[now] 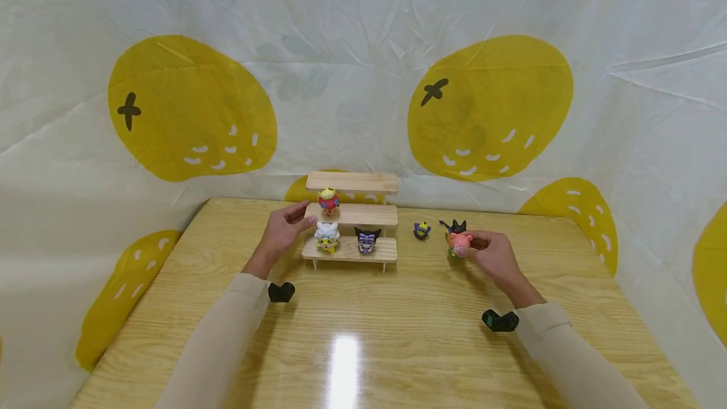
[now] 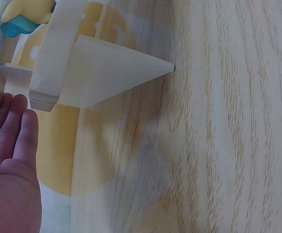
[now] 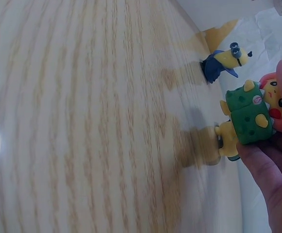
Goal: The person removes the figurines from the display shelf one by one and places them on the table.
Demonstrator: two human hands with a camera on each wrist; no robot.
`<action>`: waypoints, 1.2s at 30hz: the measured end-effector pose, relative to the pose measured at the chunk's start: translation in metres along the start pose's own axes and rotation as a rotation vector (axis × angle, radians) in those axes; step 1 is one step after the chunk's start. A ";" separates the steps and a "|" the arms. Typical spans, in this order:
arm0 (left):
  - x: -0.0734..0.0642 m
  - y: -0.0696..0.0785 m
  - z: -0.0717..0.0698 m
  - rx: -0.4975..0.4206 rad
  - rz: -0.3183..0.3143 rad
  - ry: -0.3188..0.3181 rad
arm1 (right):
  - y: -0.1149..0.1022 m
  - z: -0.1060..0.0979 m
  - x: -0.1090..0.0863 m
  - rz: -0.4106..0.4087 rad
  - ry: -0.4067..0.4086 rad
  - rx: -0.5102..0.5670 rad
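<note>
Near side: beige sleeves point(image 1: 573, 352) are reaching in over the desk's point(image 1: 431, 346) near edge, a black device point(image 1: 500, 320) sitting below each cuff.

Right hand point(image 1: 496, 259) is gripping a Pikachu figurine in pink hood and green costume point(image 3: 249, 112) between thumb and fingers, toward the desk's far right corner; cannot tell whether its base is touching the wood.

Left hand point(image 1: 283, 230) is holding its fingers straight, the tips resting against the left end of a three-tier wooden stand point(image 1: 349, 251). Stand is occupying the desk's far edge, slightly left of its middle.

Bottom tier: a yellow figurine in a white hood point(image 1: 326, 237) is standing near the left end, a Kuromi figurine point(image 1: 366, 242) right of centre.

Right of the stand, a caped Minion figurine point(image 1: 421, 230) is standing near the far edge; a black-eared figurine point(image 1: 459, 226) is showing partly behind the gripped one.

Middle tier: a red figurine with yellow-green head point(image 1: 327, 202) is standing near the left end.

Farthest: a lemon-print curtain point(image 1: 352, 81) is hanging behind the desk.
</note>
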State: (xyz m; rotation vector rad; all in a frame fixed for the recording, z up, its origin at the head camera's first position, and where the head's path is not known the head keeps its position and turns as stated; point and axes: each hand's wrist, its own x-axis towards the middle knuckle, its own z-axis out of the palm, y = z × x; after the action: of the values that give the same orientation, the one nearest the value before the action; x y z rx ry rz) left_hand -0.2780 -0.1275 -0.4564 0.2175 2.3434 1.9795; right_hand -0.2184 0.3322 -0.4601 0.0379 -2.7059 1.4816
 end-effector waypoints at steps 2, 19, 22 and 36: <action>0.001 -0.001 -0.001 0.001 0.007 -0.005 | 0.001 0.000 0.000 -0.004 -0.002 0.008; 0.001 -0.001 -0.001 0.005 0.015 -0.005 | 0.010 0.001 0.001 -0.021 0.002 0.041; 0.000 0.000 -0.001 0.009 0.022 -0.007 | 0.010 0.001 0.001 -0.016 0.007 0.028; -0.001 0.000 0.000 0.000 0.025 -0.009 | 0.013 0.001 0.000 0.008 0.023 0.005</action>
State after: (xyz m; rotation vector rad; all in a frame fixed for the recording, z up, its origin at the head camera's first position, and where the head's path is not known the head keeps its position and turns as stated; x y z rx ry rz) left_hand -0.2774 -0.1278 -0.4562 0.2557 2.3465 1.9860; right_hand -0.2188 0.3386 -0.4715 0.0106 -2.6869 1.4819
